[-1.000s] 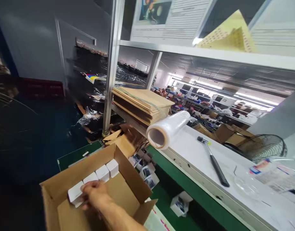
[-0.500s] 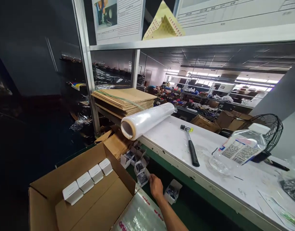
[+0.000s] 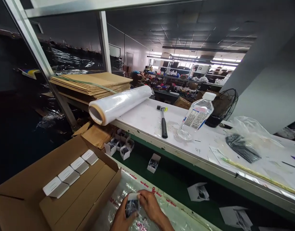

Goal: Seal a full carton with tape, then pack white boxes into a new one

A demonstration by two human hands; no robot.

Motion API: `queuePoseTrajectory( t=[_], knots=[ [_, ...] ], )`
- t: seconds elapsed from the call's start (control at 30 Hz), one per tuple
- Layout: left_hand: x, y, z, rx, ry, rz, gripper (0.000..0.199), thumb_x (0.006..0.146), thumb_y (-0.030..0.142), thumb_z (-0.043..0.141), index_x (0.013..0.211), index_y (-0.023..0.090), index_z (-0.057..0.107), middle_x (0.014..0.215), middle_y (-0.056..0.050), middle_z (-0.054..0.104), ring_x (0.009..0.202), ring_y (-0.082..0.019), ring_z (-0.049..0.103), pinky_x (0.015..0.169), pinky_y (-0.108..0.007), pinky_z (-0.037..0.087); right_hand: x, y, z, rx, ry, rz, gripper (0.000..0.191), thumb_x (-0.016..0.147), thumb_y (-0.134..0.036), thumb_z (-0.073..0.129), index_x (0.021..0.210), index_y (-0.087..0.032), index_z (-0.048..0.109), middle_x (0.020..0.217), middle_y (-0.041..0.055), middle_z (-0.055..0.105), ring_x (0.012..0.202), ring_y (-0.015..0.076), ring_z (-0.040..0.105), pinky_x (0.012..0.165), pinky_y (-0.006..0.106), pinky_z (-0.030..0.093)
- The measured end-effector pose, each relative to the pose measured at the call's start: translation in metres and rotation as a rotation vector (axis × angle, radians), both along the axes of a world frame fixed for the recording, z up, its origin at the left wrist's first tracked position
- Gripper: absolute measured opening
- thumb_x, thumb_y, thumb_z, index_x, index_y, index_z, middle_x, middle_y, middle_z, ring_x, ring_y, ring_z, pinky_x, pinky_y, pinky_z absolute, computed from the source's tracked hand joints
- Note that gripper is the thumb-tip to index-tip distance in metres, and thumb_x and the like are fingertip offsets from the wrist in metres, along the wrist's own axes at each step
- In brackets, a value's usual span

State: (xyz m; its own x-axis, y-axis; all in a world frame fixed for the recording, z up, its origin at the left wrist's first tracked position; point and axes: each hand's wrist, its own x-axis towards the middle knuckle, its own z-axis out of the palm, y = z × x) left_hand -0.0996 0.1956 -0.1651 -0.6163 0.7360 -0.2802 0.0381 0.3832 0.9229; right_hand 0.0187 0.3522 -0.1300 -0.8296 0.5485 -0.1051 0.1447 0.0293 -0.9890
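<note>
Left of the hands, the carton (image 3: 65, 192) holds four closed boxes (image 3: 69, 173). Left hand (image 3: 120, 218) and right hand (image 3: 149, 205) together grip one small box (image 3: 132, 205), flap open. Farther right, more open boxes (image 3: 197, 192) lie unpacked.

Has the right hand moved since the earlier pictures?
Yes. The right hand left the cardboard box and now holds a small box beside it.

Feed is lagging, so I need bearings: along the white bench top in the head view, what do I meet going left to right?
Roll of stretch film → hammer → clear bottle → black fan → plastic bag.
</note>
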Motion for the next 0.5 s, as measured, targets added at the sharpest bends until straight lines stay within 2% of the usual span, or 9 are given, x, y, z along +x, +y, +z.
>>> queuePoseTrajectory(
  t=[0.07, 0.13, 0.2, 0.23, 0.3, 0.37, 0.43, 0.5],
  knots=[
    [0.002, -0.003, -0.011, -0.032, 0.063, 0.031, 0.06, 0.083, 0.061, 0.061, 0.128, 0.022, 0.066, 0.133, -0.014, 0.073, 0.129, -0.035, 0.064, 0.115, -0.045, 0.047, 0.007, -0.011, -0.017, -0.15, -0.008, -0.065, 0.05, 0.089, -0.068, 0.057, 0.094, -0.023, 0.079, 0.095, 0.0089, 0.075, 0.09, 0.0272, 0.064, 0.079, 0.037, 0.045],
    [0.004, -0.004, -0.019, -0.053, 0.132, 0.058, 0.057, 0.086, 0.067, 0.053, 0.12, 0.023, 0.068, 0.128, -0.013, 0.075, 0.123, -0.035, 0.067, 0.11, -0.047, 0.05, 0.013, -0.022, -0.037, -0.319, -0.032, -0.117, 0.068, 0.084, -0.081, 0.053, 0.111, -0.023, 0.077, 0.114, 0.013, 0.074, 0.093, 0.0294, 0.067, 0.074, 0.039, 0.049],
    [0.007, -0.003, -0.024, -0.053, 0.175, 0.077, 0.056, 0.086, 0.068, 0.05, 0.117, 0.024, 0.068, 0.125, -0.013, 0.076, 0.121, -0.034, 0.067, 0.108, -0.047, 0.051, 0.018, -0.036, -0.059, -0.511, -0.034, -0.141, 0.081, 0.072, -0.086, 0.063, 0.124, -0.025, 0.071, 0.117, 0.0135, 0.073, 0.084, 0.0259, 0.068, 0.067, 0.036, 0.049],
    [0.009, -0.002, -0.025, -0.055, 0.185, 0.089, 0.055, 0.087, 0.067, 0.05, 0.117, 0.024, 0.067, 0.125, -0.013, 0.076, 0.121, -0.034, 0.068, 0.108, -0.047, 0.051, 0.019, -0.043, -0.07, -0.593, -0.017, -0.153, 0.086, 0.066, -0.084, 0.072, 0.129, -0.026, 0.068, 0.109, 0.0112, 0.074, 0.075, 0.0214, 0.065, 0.064, 0.033, 0.046],
    [0.011, 0.0, -0.023, -0.052, 0.195, 0.102, 0.054, 0.087, 0.063, 0.052, 0.118, 0.021, 0.067, 0.126, -0.015, 0.075, 0.122, -0.034, 0.067, 0.109, -0.048, 0.049, 0.019, -0.056, -0.087, -0.686, 0.04, -0.19, 0.095, 0.058, -0.076, 0.084, 0.135, -0.025, 0.064, 0.08, 0.0022, 0.07, 0.057, 0.0124, 0.051, 0.057, 0.026, 0.036],
    [0.012, -0.001, -0.02, -0.041, 0.179, 0.092, 0.055, 0.087, 0.059, 0.053, 0.121, 0.019, 0.066, 0.13, -0.018, 0.073, 0.124, -0.034, 0.066, 0.112, -0.048, 0.048, 0.015, -0.065, -0.095, -0.669, 0.076, -0.229, 0.097, 0.059, -0.073, 0.085, 0.138, -0.023, 0.06, 0.061, -0.005, 0.056, 0.048, 0.0092, 0.037, 0.052, 0.025, 0.025],
    [0.009, -0.005, -0.021, -0.012, 0.106, 0.071, 0.06, 0.087, 0.058, 0.055, 0.13, 0.018, 0.064, 0.142, -0.018, 0.067, 0.135, -0.033, 0.06, 0.118, -0.046, 0.042, 0.009, -0.067, -0.097, -0.632, 0.083, -0.231, 0.091, 0.06, -0.067, 0.085, 0.134, -0.021, 0.06, 0.056, -0.0075, 0.05, 0.047, 0.0097, 0.034, 0.051, 0.026, 0.022],
    [0.002, -0.012, -0.026, 0.022, -0.06, 0.054, 0.072, 0.08, 0.06, 0.065, 0.141, 0.022, 0.06, 0.155, -0.014, 0.058, 0.146, -0.031, 0.051, 0.124, -0.042, 0.036, 0.004, -0.065, -0.094, -0.623, 0.084, -0.213, 0.077, 0.062, -0.054, 0.084, 0.128, -0.022, 0.06, 0.057, -0.0075, 0.052, 0.048, 0.0106, 0.037, 0.051, 0.026, 0.024]
  ],
)
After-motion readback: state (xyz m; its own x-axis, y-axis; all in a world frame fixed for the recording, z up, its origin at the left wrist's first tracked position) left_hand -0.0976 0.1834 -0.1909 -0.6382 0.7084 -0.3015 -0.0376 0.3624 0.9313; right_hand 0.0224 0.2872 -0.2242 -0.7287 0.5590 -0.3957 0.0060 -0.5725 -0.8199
